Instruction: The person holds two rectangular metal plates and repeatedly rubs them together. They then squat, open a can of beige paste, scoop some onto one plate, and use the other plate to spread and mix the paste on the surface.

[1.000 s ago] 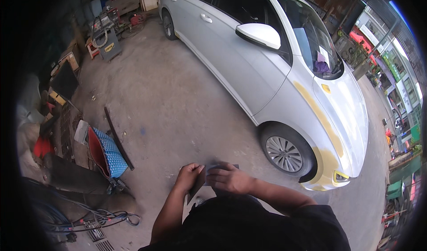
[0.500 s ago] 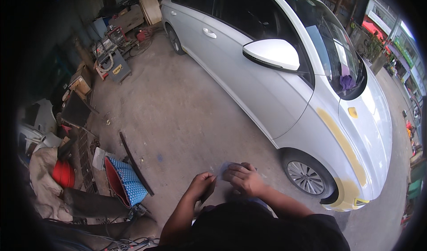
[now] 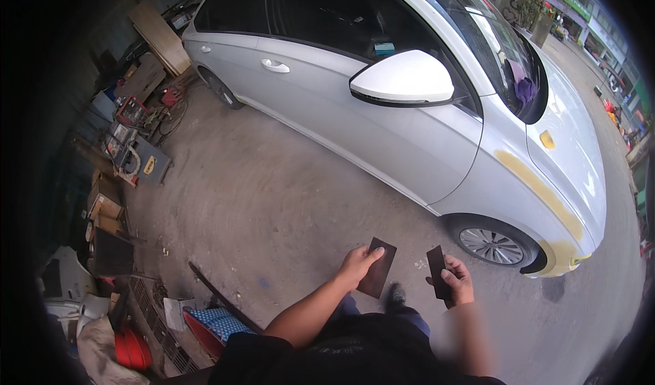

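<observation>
My left hand (image 3: 354,266) grips a dark brown rectangular piece of sandpaper (image 3: 379,276), thumb on top and fingers hidden beneath. To its right, my right hand (image 3: 460,281) is closed on a narrower dark strip of sandpaper (image 3: 437,265), held nearly upright. The two pieces are apart, both over the concrete floor in front of my body. Beyond them stands a white car (image 3: 327,105). Yellowish filler patches (image 3: 539,187) mark its front fender, above the front wheel (image 3: 491,245).
The car's side mirror (image 3: 402,78) juts toward me. At lower left are a blue-patterned bag (image 3: 222,322), a long dark strip (image 3: 222,295), a metal grate (image 3: 160,327) and a red roll (image 3: 132,349). A grey machine (image 3: 149,161) stands farther back, by several tools and boxes.
My hands, close together before, have moved apart, each with its own sandpaper piece. The right hand has gone right. My view has shifted, bringing the car's side nearer the middle.
</observation>
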Available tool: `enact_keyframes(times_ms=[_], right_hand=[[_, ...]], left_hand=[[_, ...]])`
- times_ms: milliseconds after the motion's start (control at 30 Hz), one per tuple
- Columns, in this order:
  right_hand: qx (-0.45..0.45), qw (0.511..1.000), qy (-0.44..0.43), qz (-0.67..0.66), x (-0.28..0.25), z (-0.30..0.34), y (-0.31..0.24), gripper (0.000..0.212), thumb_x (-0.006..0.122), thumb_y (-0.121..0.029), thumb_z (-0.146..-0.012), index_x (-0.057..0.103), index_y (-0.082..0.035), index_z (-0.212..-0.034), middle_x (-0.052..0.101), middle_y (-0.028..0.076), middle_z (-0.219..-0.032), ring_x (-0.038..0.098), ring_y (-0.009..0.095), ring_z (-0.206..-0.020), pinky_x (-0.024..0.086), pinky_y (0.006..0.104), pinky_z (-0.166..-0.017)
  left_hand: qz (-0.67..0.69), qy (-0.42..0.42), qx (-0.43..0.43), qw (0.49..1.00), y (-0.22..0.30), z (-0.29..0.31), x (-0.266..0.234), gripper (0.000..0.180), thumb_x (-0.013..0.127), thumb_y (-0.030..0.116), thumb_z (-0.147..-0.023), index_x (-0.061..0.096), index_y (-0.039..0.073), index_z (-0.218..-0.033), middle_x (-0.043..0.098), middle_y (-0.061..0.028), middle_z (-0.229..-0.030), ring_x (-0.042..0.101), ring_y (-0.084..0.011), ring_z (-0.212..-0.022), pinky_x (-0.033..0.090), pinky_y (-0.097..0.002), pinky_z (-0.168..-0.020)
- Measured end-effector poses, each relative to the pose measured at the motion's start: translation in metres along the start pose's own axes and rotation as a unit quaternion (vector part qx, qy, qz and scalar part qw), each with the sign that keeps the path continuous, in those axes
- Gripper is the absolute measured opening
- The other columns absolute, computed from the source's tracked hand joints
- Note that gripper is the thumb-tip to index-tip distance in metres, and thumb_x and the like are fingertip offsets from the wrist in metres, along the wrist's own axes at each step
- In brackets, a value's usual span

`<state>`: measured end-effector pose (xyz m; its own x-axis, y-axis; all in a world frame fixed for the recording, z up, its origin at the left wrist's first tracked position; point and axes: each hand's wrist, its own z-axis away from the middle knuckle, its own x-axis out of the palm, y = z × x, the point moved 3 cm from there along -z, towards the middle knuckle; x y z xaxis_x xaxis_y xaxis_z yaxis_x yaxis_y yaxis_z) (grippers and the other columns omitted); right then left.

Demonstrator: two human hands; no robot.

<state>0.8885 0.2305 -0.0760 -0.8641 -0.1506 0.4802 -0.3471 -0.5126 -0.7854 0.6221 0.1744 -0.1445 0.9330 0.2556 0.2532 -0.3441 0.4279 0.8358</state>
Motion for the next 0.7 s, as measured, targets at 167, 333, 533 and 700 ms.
enact_keyframes(times_ms=[167, 333, 533, 700], right_hand=[[-0.106, 0.979, 0.033, -0.171, 0.036, 0.052, 0.02, 0.046, 0.07, -0.009, -0.08, 0.054, -0.007, -0.124, 0.062, 0.014, -0.117, 0.064, 0.029, -0.105, 0.056, 0.056, -0.09], [-0.172, 0.948, 0.191, -0.186, 0.047, 0.112, 0.054, 0.064, 0.061, 0.002, -0.082, 0.038, -0.003, -0.142, 0.061, 0.016, -0.121, 0.063, 0.025, -0.109, 0.054, 0.0396, -0.094], [-0.195, 0.949, 0.242, -0.061, 0.072, 0.199, 0.119, 0.07, 0.069, -0.011, -0.09, 0.03, -0.004, -0.148, 0.058, 0.002, -0.096, 0.057, 0.007, -0.086, 0.047, 0.0228, -0.075], [-0.235, 0.89, 0.368, -0.132, 0.057, 0.277, 0.186, 0.073, 0.069, -0.011, -0.09, 0.028, -0.005, -0.149, 0.056, 0.0, -0.09, 0.055, 0.006, -0.08, 0.046, 0.0214, -0.071]], left_hand=[[0.109, -0.159, -0.014, 0.981, 0.035, -0.014, 0.001, 0.033, 0.062, 0.015, -0.094, 0.051, 0.003, -0.124, 0.06, -0.0053, -0.114, 0.057, -0.0142, -0.102, 0.048, -0.0314, -0.09], [0.082, -0.305, -0.119, 0.941, 0.048, -0.003, 0.047, 0.034, 0.057, 0.005, -0.094, 0.046, 0.005, -0.126, 0.061, -0.0084, -0.116, 0.061, -0.0202, -0.106, 0.051, -0.0379, -0.093], [-0.007, -0.461, -0.22, 0.86, 0.012, 0.05, 0.121, 0.029, 0.057, 0.004, -0.093, 0.047, 0.006, -0.12, 0.063, -0.0101, -0.112, 0.065, -0.0199, -0.097, 0.054, -0.0351, -0.087], [-0.129, -0.551, -0.239, 0.789, -0.041, 0.134, 0.158, 0.032, 0.059, 0.003, -0.092, 0.047, 0.007, -0.121, 0.063, -0.0089, -0.112, 0.064, -0.0178, -0.097, 0.054, -0.0337, -0.086]])
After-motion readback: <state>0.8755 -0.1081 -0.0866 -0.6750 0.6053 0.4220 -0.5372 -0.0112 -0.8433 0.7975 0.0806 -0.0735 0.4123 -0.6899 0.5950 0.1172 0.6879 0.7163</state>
